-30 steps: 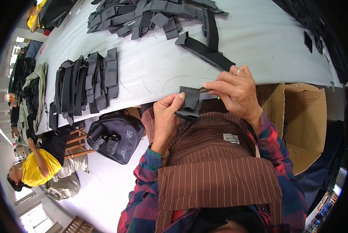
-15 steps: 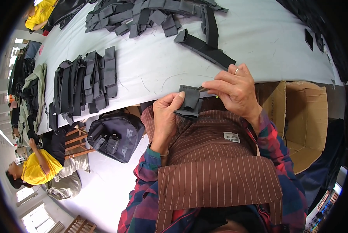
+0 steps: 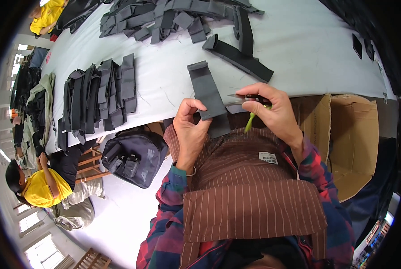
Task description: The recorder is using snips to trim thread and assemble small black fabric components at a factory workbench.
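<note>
Between the thumb and fingers of my left hand (image 3: 192, 120) is a dark grey fabric strip (image 3: 208, 87). It extends over the table edge, its far end folded over and its lower end hanging in front of my apron. My right hand (image 3: 274, 110) is closed around small thread snips (image 3: 249, 97), whose pointed blades face left, just beside the strip. A bright green piece (image 3: 249, 122) hangs below that hand. Another dark strip (image 3: 240, 58) lies bent on the white table beyond my right hand.
A row of dark strips (image 3: 97, 96) lies at the left of the white table (image 3: 164, 62), with a larger pile (image 3: 164, 20) at the far side. An open cardboard box (image 3: 352, 143) stands at right. Below the table edge is a black bag (image 3: 135, 157). A person in yellow (image 3: 46, 186) sits at left.
The strip, folded short in my left hand before, now stretches out away from me over the table. My right hand has drawn lower, and its snips now show. The person at left has shifted posture.
</note>
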`<state>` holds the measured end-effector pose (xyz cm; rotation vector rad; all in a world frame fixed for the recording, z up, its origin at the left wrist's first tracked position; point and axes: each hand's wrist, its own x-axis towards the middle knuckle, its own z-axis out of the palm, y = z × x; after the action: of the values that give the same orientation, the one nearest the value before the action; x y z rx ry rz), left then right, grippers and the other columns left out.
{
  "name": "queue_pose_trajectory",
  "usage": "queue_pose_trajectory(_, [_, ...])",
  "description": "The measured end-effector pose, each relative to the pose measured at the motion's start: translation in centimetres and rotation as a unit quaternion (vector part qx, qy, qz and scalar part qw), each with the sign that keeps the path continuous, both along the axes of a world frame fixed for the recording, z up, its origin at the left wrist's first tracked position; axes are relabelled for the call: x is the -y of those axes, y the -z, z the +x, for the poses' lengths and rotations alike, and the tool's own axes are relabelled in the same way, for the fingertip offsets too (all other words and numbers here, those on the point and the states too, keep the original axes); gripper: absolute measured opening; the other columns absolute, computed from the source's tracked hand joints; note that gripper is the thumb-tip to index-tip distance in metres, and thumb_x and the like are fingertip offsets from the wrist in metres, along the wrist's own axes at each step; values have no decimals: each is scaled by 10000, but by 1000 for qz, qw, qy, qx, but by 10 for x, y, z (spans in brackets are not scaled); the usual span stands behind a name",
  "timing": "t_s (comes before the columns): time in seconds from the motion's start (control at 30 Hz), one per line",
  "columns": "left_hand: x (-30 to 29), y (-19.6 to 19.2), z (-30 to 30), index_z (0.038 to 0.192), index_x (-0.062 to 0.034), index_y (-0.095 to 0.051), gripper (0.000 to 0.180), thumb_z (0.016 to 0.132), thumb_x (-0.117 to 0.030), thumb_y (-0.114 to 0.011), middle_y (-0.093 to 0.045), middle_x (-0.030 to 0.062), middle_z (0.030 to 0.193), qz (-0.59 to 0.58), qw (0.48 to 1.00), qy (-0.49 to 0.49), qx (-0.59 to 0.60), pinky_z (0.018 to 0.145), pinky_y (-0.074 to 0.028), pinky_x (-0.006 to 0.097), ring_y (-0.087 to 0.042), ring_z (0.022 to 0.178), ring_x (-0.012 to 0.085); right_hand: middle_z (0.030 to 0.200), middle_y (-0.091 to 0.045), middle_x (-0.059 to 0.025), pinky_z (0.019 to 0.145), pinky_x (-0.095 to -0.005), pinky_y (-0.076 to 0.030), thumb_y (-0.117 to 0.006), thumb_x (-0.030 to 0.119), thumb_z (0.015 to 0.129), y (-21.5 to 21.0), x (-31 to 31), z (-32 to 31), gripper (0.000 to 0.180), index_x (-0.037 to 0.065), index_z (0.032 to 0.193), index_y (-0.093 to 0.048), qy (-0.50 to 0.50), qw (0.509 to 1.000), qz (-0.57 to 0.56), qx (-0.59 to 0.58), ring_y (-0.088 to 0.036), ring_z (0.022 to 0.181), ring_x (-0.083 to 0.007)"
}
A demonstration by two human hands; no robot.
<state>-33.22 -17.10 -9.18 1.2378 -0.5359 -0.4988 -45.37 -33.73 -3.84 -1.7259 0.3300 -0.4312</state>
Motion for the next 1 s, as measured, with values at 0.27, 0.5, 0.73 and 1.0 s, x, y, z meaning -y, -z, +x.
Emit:
queue_pose_trajectory(0.27, [3, 6, -6, 890, -54, -531, 213, 804, 54, -693, -593, -7, 916, 13, 1000, -20, 13, 796, -440, 196, -550, 859, 55, 865, -669, -82, 737, -284, -459, -677, 36, 771, 9, -7, 0, 188, 14, 958, -676, -19, 985, -164, -44, -608, 793, -192])
queue_pose_trajectory(0.5, [5, 8, -7, 880, -47, -537, 212, 792, 70, -689, -587, -11, 898, 1, 1000, -26, 18, 768, -447, 190, -550, 843, 48, 756, -637, -34, 635, -327, -406, -734, 136, 749, 16, -19, 8, 147, 76, 860, -660, 10, 967, -255, 16, -560, 675, -225])
queue_pose_trajectory(0.73, [6, 7, -9, 876, -44, -539, 220, 776, 84, -687, -576, -14, 883, 5, 999, -35, 0, 761, -446, 189, -546, 836, 46, 702, -606, -34, 627, -328, -410, -764, 144, 709, 17, -20, 9, 164, 75, 822, -668, 18, 953, -301, 27, -525, 636, -225])
queue_pose_trajectory(1.0, [4, 10, -8, 862, -43, -545, 212, 767, 83, -688, -565, -10, 886, 17, 999, -34, 1, 763, -438, 190, -539, 827, 52, 708, -607, -32, 632, -318, -408, -746, 125, 736, 21, -19, 11, 141, 71, 837, -664, -1, 956, -291, 21, -523, 637, -210])
